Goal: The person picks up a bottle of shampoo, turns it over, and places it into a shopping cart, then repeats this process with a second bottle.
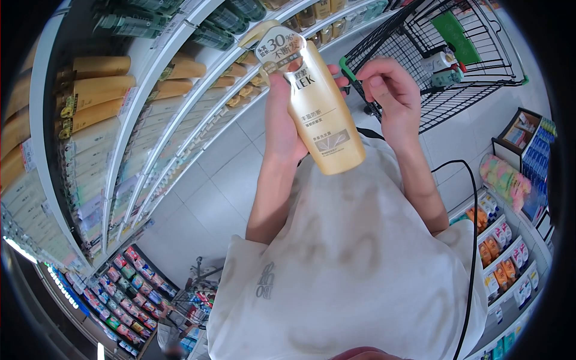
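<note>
Bottle: I see a golden-yellow bottle (321,114) held up in the upper middle of the frame, tilted so its cap end leans to the upper left and its base sits lower right, over the white shirt (360,258)
Label: a pale tag (277,48) printed with "30%" hangs around the neck, and the bottle's printed front faces me
Left hand: my left hand (281,120) is closed around the bottle, palm pressed along its left edge; fingertips that I take for this hand's show past the bottle's right edge
Right hand: my right hand (393,96) is just right of the bottle at the level of its upper half, fingers curled inward; I cannot tell whether it touches the bottle or grips anything
Bottle to hands: the bottle lies between the two hands, against the left one and just beside the right one
Cart: a black wire shopping cart (480,54) fills the upper right of the frame, beyond the right hand, with a white roll (441,60) inside it
Left shelves: white shelves (144,102) curve down the left side, carrying rows of tan bottles (99,90)
Right shelf: a low shelf (528,252) at the lower right holds small orange bottles (495,246)
Floor: pale tiles (222,174) show between the left shelves and my left arm
Cable: a black cable (474,240) loops down the right side of the shirt
</note>
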Motion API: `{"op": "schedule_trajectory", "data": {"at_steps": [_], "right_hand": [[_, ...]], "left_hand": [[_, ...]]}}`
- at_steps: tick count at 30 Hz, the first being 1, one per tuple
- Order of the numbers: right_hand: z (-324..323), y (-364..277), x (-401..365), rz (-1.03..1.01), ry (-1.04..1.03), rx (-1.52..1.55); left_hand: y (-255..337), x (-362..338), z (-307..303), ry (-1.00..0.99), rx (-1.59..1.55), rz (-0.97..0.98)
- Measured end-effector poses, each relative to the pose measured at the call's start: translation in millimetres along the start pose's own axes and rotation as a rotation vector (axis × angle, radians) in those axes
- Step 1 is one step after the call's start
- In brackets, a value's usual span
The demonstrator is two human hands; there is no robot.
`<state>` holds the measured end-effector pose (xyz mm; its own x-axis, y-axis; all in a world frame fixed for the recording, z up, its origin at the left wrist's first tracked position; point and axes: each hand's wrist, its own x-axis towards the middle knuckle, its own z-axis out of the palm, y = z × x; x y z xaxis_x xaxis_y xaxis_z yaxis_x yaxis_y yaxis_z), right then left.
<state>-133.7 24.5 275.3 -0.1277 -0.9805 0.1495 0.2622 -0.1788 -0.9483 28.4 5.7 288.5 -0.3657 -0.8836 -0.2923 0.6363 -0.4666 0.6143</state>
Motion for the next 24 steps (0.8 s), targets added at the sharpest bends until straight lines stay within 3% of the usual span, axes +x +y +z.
{"op": "schedule_trajectory", "data": {"at_steps": [5,7,11,21,24], "right_hand": [[11.1,-2.4,-3.5,-0.009,-0.024,-0.035],[12.7,-3.8,-6.6,0.150,-0.068,-0.007],[40.8,-13.7,-9.9,0.145,0.039,-0.030],[88.9,-10.6,-15.9,-0.153,0.051,-0.109],[110.7,-16.0,-20.1,-0.169,0.149,-0.130]], "left_hand": [[7.4,-3.5,-12.5,-0.005,0.103,-0.004],[11.7,-5.4,-19.8,-0.026,0.131,-0.002],[23.3,-11.6,-31.8,-0.073,0.154,-0.022],[64.9,-27.7,-65.3,-0.340,0.300,0.000],[72.3,-34.8,-64.8,-0.309,0.323,0.034]]}}
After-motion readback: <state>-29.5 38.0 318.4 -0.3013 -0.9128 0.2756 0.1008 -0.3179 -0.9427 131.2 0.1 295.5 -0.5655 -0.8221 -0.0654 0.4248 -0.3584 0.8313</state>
